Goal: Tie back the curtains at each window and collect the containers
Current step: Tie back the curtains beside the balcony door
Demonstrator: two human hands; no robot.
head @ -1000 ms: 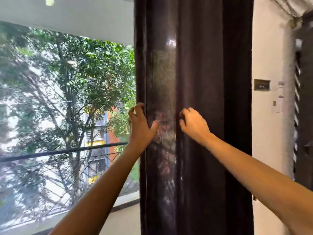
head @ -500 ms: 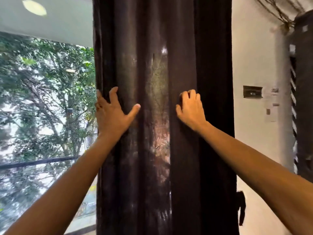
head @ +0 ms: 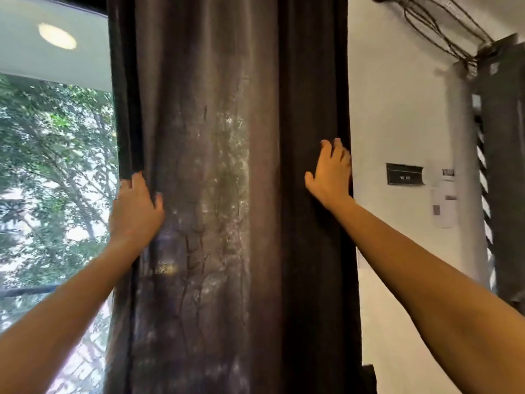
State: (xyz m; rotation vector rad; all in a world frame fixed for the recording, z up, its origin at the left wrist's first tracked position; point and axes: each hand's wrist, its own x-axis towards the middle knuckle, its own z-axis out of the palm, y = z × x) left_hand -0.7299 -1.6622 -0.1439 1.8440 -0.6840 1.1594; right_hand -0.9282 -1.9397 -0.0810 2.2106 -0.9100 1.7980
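Note:
A dark brown curtain (head: pixel 227 194) hangs bunched in a tall column down the middle of the view, its centre thin enough for tree shapes to show through. My left hand (head: pixel 135 210) wraps around the curtain's left edge, fingers curled behind the fabric. At the curtain's right edge, beside the white wall, my right hand (head: pixel 331 173) lies flat with fingers spread and their tips tucked around the edge. A dark strap (head: pixel 369 378), perhaps a tieback, shows at the bottom right of the curtain. No containers are in view.
The window (head: pixel 54 180) on the left shows green trees and a dark railing. A white wall (head: pixel 397 109) on the right carries a small black plate (head: pixel 404 174) and a paper notice. Another dark curtain (head: pixel 505 166) hangs at the far right under loose cables.
Both hands moved apart to the curtain's outer edges: the left now grips the left edge, the right slid to the right edge. The view shifted right and closer.

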